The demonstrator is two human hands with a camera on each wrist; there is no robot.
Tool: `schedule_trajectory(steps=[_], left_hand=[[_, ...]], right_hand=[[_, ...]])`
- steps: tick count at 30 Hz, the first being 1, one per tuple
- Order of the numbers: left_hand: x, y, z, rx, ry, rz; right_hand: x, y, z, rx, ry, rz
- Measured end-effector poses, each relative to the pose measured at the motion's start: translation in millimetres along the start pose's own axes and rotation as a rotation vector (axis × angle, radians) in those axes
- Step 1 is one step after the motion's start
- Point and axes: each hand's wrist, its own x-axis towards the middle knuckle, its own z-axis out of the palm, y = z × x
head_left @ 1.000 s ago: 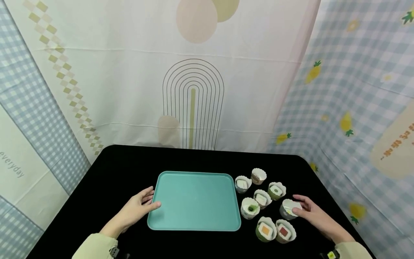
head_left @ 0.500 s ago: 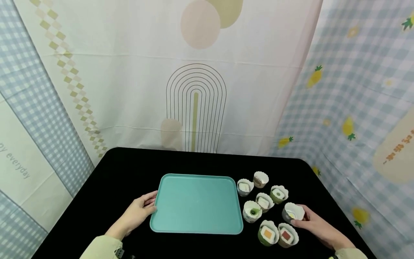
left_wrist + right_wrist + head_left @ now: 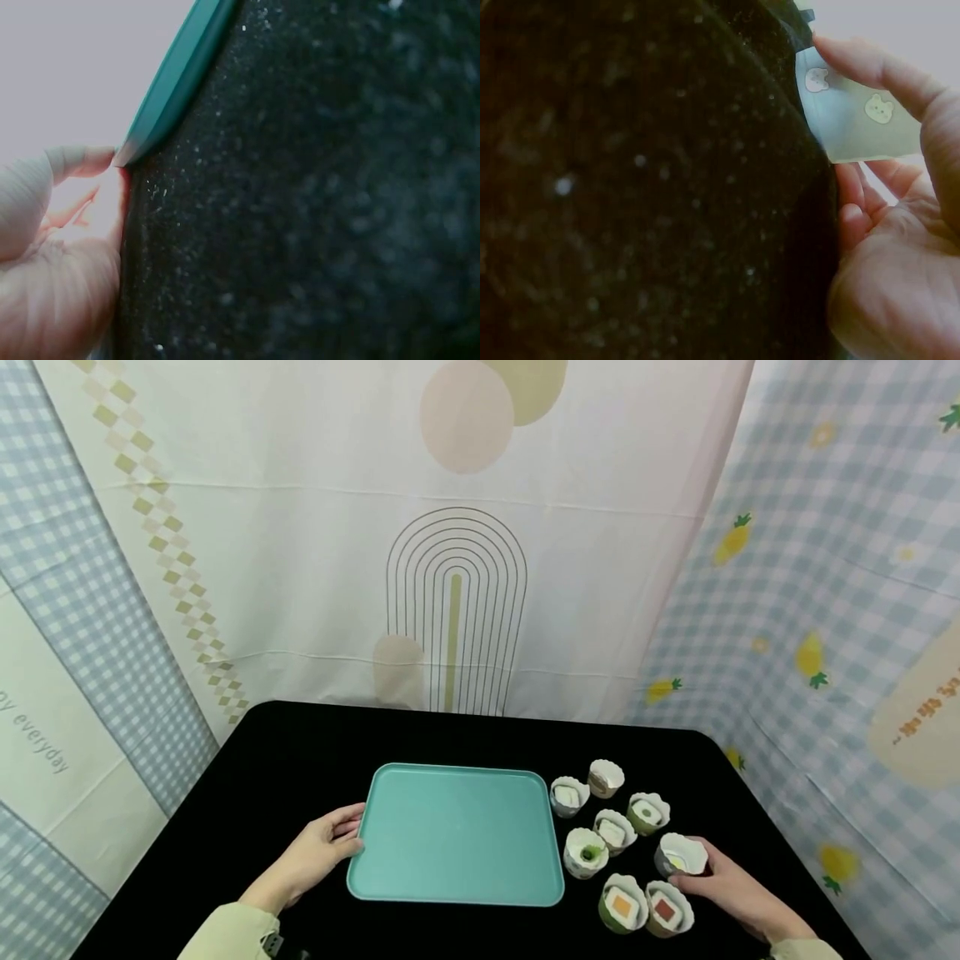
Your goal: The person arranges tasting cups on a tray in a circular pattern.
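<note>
My left hand (image 3: 318, 853) pinches the left rim of a turquoise tray (image 3: 453, 839). In the left wrist view, thumb and fingers meet at the tray's edge (image 3: 169, 94). On the right, my right hand (image 3: 726, 883) grips a scalloped paper baking cup (image 3: 684, 846) with something pale yellow inside. The right wrist view shows small bear faces printed on that cup's side (image 3: 851, 124), thumb on one side and fingers on the other. Beside it stand a cup with a red-centred white square (image 3: 666, 907) and one with an orange-centred square (image 3: 621, 903).
More baking cups stand between tray and right hand: one with green filling (image 3: 586, 853), one with a green-centred piece (image 3: 648, 813), and several with white pieces, including a cup (image 3: 568, 796) near the tray's corner. Black cloth (image 3: 315, 743) covers the table; patterned curtains (image 3: 315, 568) hang behind.
My right hand has closed its thumb and fingers round the baking cup. My left hand's thumb has drawn back to the tray's rim. The head view has shifted slightly.
</note>
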Motion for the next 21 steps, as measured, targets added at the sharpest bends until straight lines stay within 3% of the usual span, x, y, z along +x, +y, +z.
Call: schedule_trajectory(steps=[8, 17, 21], left_hand=[[2.4, 3.0, -1.8, 0.010, 0.003, 0.001], [9.1, 22.9, -1.6, 0.223, 0.038, -0.024], [14.5, 28.9, -1.9, 0.196, 0.016, -0.066]], right_hand=[[1.0, -3.6, 1.9, -0.035, 0.047, 0.017], [1.6, -3.5, 3.2, -0.053, 0.065, 0.037], [-0.8, -2.1, 3.9, -0.066, 0.090, 0.038]])
